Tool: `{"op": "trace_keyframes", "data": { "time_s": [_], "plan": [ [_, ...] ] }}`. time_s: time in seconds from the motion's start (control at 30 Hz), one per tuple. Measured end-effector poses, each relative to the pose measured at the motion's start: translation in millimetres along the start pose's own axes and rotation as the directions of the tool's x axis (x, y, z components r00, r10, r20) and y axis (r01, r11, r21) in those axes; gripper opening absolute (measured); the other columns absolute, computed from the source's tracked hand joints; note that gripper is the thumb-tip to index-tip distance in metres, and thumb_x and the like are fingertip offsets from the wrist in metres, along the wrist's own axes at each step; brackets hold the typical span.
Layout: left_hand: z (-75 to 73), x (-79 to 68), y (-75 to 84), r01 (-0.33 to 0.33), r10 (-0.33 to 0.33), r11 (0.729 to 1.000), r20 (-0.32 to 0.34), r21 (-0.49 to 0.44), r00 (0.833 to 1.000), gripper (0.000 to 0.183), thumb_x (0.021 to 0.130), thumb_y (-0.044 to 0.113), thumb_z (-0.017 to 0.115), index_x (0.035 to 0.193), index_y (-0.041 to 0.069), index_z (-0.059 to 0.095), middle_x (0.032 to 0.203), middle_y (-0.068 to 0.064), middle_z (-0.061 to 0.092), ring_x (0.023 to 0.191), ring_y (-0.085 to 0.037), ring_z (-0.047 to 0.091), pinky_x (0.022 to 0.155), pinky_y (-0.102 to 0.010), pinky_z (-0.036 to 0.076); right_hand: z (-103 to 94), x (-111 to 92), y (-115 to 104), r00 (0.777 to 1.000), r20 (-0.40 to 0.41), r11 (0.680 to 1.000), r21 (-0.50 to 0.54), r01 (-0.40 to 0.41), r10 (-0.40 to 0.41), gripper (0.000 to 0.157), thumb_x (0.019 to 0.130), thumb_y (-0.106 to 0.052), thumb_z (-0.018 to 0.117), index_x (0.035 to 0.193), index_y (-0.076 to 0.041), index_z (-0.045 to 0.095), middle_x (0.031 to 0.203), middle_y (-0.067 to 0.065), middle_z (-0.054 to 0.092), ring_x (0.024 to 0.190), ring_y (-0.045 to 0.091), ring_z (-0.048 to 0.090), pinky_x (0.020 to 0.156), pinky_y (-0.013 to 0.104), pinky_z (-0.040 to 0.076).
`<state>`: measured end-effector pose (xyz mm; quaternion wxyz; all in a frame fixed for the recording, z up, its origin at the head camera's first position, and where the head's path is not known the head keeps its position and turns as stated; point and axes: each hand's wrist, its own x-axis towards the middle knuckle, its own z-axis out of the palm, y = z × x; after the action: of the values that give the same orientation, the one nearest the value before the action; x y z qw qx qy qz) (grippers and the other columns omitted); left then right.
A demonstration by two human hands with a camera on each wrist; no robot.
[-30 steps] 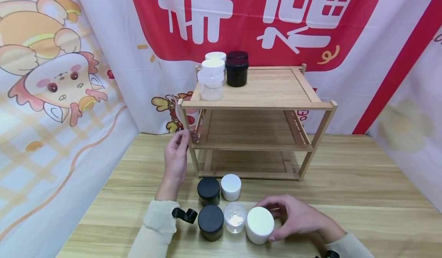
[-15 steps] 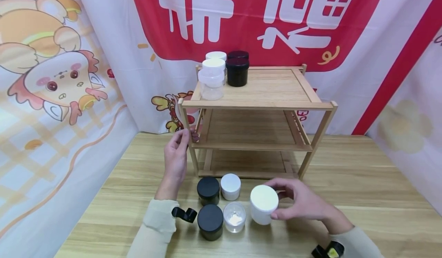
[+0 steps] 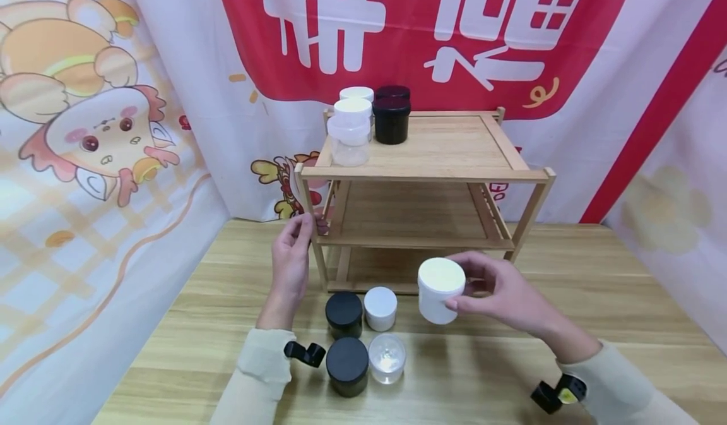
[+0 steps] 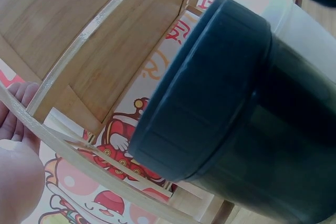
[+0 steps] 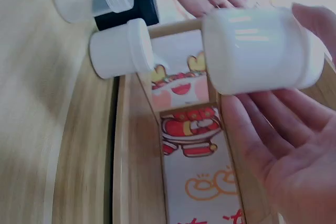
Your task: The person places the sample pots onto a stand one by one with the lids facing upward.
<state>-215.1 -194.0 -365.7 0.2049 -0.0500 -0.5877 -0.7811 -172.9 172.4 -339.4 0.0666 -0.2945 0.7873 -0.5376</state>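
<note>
The right hand [image 3: 502, 289] grasps a white jar [image 3: 438, 292] between thumb and fingers, above the desk [image 3: 613, 286], in front of the wooden rack [image 3: 454, 141]. The left hand [image 3: 289, 261] grips the rack's front left post [image 3: 319, 267]. Two black jars [image 3: 347, 367], a clear jar [image 3: 387, 360] and a second white jar [image 3: 380, 310] stand grouped on the desk. Large white characters [image 3: 372, 16] on the red backdrop [image 3: 409, 65] are cut off at the top edge; full reading is not possible.

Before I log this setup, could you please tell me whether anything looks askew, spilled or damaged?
Nothing stands out. The two black jars, front white jar and clear jar on the table stand upright, as do the upper jars on the wooden rack; the right hand holds another white jar. I see no spill or damage.
</note>
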Motion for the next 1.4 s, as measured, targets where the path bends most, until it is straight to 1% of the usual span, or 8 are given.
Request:
{"op": "trace_keyframes", "data": {
  "time_s": [0.17,0.43,0.63,0.77,0.97,1.2,1.33,1.4],
  "plan": [
    [1.1,0.8,-0.4,-0.001,0.001,1.0,0.004,0.0,1.0,0.03,0.112,0.031,0.06,0.121,0.003,0.069,0.134,-0.015,0.07,0.117,-0.015,0.068,0.114,-0.027,0.048,-3.4,2.7,-12.2,0.999,0.002,0.998,0.041,-0.039,0.039,0.053,0.091,-0.01,0.086,0.139,-0.004,0.063,0.129,0.017,0.073,0.109,0.02,0.077,0.093,0.032,0.065],
    [0.7,4.8,-1.5,-0.016,0.017,1.0,0.034,-0.012,0.999,0.031,0.113,0.029,0.058,0.122,0.001,0.068,0.121,0.002,0.075,0.112,-0.014,0.07,0.114,-0.026,0.05,-7.3,8.6,-29.4,0.997,-0.014,0.997,0.001,-0.072,0.072,0.055,0.091,-0.016,0.088,0.14,-0.009,0.063,0.129,0.015,0.073,0.109,0.025,0.076,0.089,0.034,0.066],
    [-1.1,3.6,-0.6,-0.026,0.026,1.0,0.027,-0.008,0.999,0.037,0.113,0.029,0.058,0.127,-0.006,0.065,0.13,-0.012,0.073,0.115,-0.015,0.069,0.116,-0.028,0.048,-8.4,17.8,-48.8,0.996,-0.049,0.998,-0.006,-0.07,0.069,0.055,0.092,-0.017,0.088,0.14,-0.01,0.063,0.131,0.014,0.072,0.108,0.029,0.075,0.087,0.035,0.066],
    [-1.2,2.4,-0.4,-0.006,0.006,1.0,0.023,0.004,1.0,0.033,0.113,0.03,0.058,0.125,0.0,0.068,0.13,-0.011,0.072,0.117,-0.015,0.067,0.116,-0.028,0.048,-11.8,22.5,-63.2,0.994,-0.065,0.995,-0.043,-0.095,0.092,0.057,0.092,-0.02,0.088,0.142,-0.012,0.062,0.133,0.012,0.071,0.109,0.03,0.074,0.088,0.034,0.066],
    [-1.0,2.2,-1.0,-0.012,0.012,1.0,0.022,0.006,1.0,0.034,0.113,0.031,0.059,0.126,0.0,0.067,0.127,-0.005,0.074,0.116,-0.015,0.068,0.115,-0.028,0.048,-18.0,29.1,-86.3,0.987,-0.102,0.982,-0.13,-0.135,0.122,0.059,0.092,-0.029,0.088,0.143,-0.017,0.062,0.136,0.007,0.07,0.113,0.03,0.073,0.09,0.033,0.064],
    [-0.6,1.3,-0.7,-0.003,0.003,1.0,0.002,0.015,1.0,0.027,0.112,0.031,0.06,0.119,0.008,0.072,0.128,-0.01,0.074,0.116,-0.016,0.068,0.112,-0.027,0.05,-23.2,38.1,-109.6,0.981,-0.132,0.971,-0.174,-0.162,0.141,0.062,0.093,-0.036,0.086,0.147,-0.02,0.06,0.14,0.006,0.068,0.119,0.029,0.07,0.091,0.03,0.063],
    [-1.0,1.5,-1.3,-0.007,0.007,1.0,-0.002,0.022,1.0,0.03,0.112,0.029,0.06,0.122,0.003,0.07,0.125,-0.004,0.075,0.118,-0.015,0.066,0.111,-0.026,0.05,-24.9,41.4,-120.3,0.98,-0.143,0.966,-0.199,-0.166,0.139,0.065,0.093,-0.04,0.086,0.149,-0.022,0.059,0.142,0.005,0.067,0.121,0.027,0.069,0.092,0.031,0.062],
    [-0.8,1.7,-1.3,-0.011,0.011,1.0,0.0,0.022,1.0,0.029,0.112,0.029,0.06,0.121,0.004,0.07,0.124,-0.001,0.076,0.118,-0.015,0.066,0.111,-0.026,0.05,-25.7,43.3,-125.2,0.98,-0.143,0.967,-0.194,-0.164,0.138,0.065,0.093,-0.041,0.085,0.15,-0.023,0.058,0.143,0.004,0.067,0.122,0.027,0.069,0.093,0.032,0.062]
  ]
}}
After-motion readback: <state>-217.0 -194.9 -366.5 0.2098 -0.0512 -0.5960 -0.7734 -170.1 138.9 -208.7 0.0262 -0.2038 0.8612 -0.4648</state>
